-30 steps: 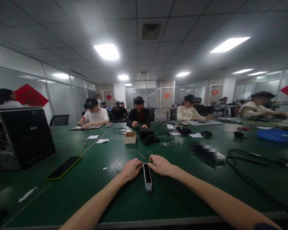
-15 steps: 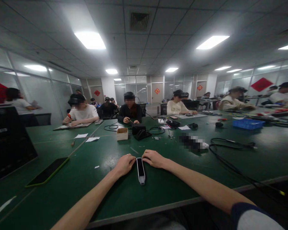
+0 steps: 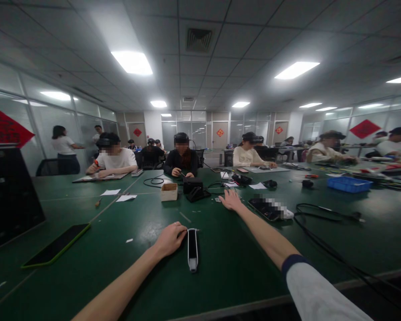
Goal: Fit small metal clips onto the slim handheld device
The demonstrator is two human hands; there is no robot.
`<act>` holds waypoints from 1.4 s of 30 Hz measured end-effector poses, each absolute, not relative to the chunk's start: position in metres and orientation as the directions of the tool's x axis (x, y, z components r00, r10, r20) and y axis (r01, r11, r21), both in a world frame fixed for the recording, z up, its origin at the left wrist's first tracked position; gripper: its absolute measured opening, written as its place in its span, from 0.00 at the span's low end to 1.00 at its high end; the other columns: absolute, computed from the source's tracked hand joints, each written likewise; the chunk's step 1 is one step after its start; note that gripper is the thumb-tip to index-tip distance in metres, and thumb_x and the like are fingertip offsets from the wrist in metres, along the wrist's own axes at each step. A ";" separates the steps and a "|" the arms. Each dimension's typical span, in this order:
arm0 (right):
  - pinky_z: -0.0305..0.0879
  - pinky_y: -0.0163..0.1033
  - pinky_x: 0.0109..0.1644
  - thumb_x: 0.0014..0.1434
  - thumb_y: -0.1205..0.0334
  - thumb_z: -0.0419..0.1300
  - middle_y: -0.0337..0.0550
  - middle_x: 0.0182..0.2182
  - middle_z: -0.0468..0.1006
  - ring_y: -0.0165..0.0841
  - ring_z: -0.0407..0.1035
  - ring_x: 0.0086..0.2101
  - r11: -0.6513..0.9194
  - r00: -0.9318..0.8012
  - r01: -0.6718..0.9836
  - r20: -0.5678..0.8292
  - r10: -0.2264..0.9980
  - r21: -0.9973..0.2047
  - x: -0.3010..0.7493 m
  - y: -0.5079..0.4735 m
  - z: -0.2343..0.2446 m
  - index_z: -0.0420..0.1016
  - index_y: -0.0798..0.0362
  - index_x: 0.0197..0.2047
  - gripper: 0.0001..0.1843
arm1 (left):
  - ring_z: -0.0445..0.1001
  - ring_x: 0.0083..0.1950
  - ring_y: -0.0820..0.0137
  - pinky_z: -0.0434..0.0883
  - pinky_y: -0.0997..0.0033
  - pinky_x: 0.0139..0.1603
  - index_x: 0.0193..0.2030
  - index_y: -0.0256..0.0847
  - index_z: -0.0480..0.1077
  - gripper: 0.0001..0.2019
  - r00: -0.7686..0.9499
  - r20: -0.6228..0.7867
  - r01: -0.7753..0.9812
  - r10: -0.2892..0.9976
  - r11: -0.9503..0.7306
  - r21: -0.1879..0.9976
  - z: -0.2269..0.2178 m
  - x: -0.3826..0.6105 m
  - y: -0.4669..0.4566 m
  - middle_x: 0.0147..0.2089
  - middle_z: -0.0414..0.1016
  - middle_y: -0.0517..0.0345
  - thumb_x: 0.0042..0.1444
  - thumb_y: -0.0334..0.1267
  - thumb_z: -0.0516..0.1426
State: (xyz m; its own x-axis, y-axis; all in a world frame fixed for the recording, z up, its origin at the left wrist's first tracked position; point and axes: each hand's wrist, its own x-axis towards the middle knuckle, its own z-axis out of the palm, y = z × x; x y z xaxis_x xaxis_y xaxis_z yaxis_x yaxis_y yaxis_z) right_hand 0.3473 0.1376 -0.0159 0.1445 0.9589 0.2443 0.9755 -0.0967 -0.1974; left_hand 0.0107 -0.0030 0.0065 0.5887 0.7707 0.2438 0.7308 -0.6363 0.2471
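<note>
A long, slim casing (image 3: pixel 193 252), light grey with a dark centre, lies on the green table, its narrower end toward me. My left hand (image 3: pixel 172 238) rests beside its far end, fingers closed in a pinch at the far left corner. A small thin piece (image 3: pixel 197 230) sticks out to the right of that end; what it is I cannot tell. Farther out, my right hand (image 3: pixel 231 199) is stretched forward over the table, fingers apart, among small metal parts (image 3: pixel 217 200). Part of that scatter is hidden under the hand.
Behind the casing stand a small open cardboard box (image 3: pixel 169 192) and a black stand-like device (image 3: pixel 194 189). A dark phone-like object (image 3: pixel 265 208) lies right of my right forearm, near black cables (image 3: pixel 324 236). A green-edged phone (image 3: pixel 56 245) lies left. Co-workers sit across the table (image 3: pixel 120 236).
My right hand has left the casing's far end and reached forward and right to the small metal parts, its fingers spreading. My left hand stays at the casing. The view has shifted slightly.
</note>
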 end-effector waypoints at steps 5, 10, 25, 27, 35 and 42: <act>0.29 0.54 0.63 0.60 0.40 0.40 0.61 0.65 0.45 0.50 0.34 0.64 -0.290 0.326 0.939 0.209 0.922 -0.186 0.384 0.169 -0.036 0.47 0.62 0.66 0.41 | 0.70 0.41 0.69 0.66 0.71 0.43 0.44 0.42 0.73 0.15 0.578 0.250 0.732 0.777 -0.629 0.263 0.002 0.012 -0.001 0.41 0.72 0.54 0.62 0.38 0.46; 0.39 0.58 0.59 0.60 0.39 0.38 0.69 0.60 0.54 0.55 0.47 0.60 -0.443 0.488 0.849 0.103 0.867 -0.288 0.399 0.183 -0.052 0.53 0.64 0.63 0.41 | 0.71 0.41 0.69 0.66 0.72 0.42 0.44 0.42 0.72 0.14 0.581 0.262 0.728 0.771 -0.636 0.257 0.001 0.017 0.000 0.41 0.72 0.54 0.62 0.37 0.46; 0.44 0.50 0.62 0.57 0.32 0.35 0.61 0.61 0.57 0.48 0.52 0.59 -0.096 0.122 0.934 0.054 0.991 -0.344 0.366 0.195 -0.045 0.54 0.64 0.64 0.48 | 0.70 0.41 0.70 0.67 0.72 0.42 0.44 0.41 0.72 0.13 0.593 0.265 0.709 0.760 -0.649 0.276 0.000 0.019 -0.001 0.42 0.71 0.55 0.62 0.37 0.47; 0.47 0.51 0.61 0.56 0.30 0.34 0.62 0.60 0.59 0.49 0.54 0.58 -0.100 0.121 0.922 0.034 0.992 -0.374 0.360 0.194 -0.041 0.57 0.64 0.62 0.49 | 0.70 0.41 0.70 0.67 0.72 0.42 0.44 0.41 0.72 0.13 0.591 0.256 0.709 0.765 -0.644 0.286 0.001 0.019 -0.002 0.42 0.71 0.55 0.62 0.37 0.47; 0.57 0.50 0.53 0.48 0.25 0.43 0.59 0.55 0.66 0.51 0.62 0.53 -0.062 0.098 0.913 0.069 0.993 -0.404 0.336 0.189 -0.036 0.64 0.57 0.58 0.49 | 0.71 0.42 0.68 0.67 0.70 0.44 0.44 0.41 0.72 0.14 0.593 0.266 0.709 0.760 -0.649 0.276 -0.001 0.019 0.000 0.43 0.72 0.54 0.62 0.37 0.46; 0.61 0.44 0.49 0.52 0.36 0.52 0.53 0.51 0.71 0.46 0.66 0.49 -0.010 0.065 0.919 0.127 0.990 -0.395 0.316 0.186 -0.036 0.68 0.53 0.54 0.35 | 0.71 0.42 0.68 0.67 0.70 0.44 0.44 0.41 0.72 0.14 0.595 0.258 0.713 0.761 -0.648 0.267 -0.003 0.019 0.002 0.43 0.72 0.54 0.62 0.37 0.46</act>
State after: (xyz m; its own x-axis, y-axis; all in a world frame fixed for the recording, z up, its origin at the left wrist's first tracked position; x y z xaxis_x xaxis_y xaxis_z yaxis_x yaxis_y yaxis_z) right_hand 0.3158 0.1856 -0.0358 0.0654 0.9898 0.1267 0.9188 -0.0102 -0.3947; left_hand 0.0188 0.0016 -0.0028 0.5951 0.7611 0.2582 0.7131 -0.6482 0.2672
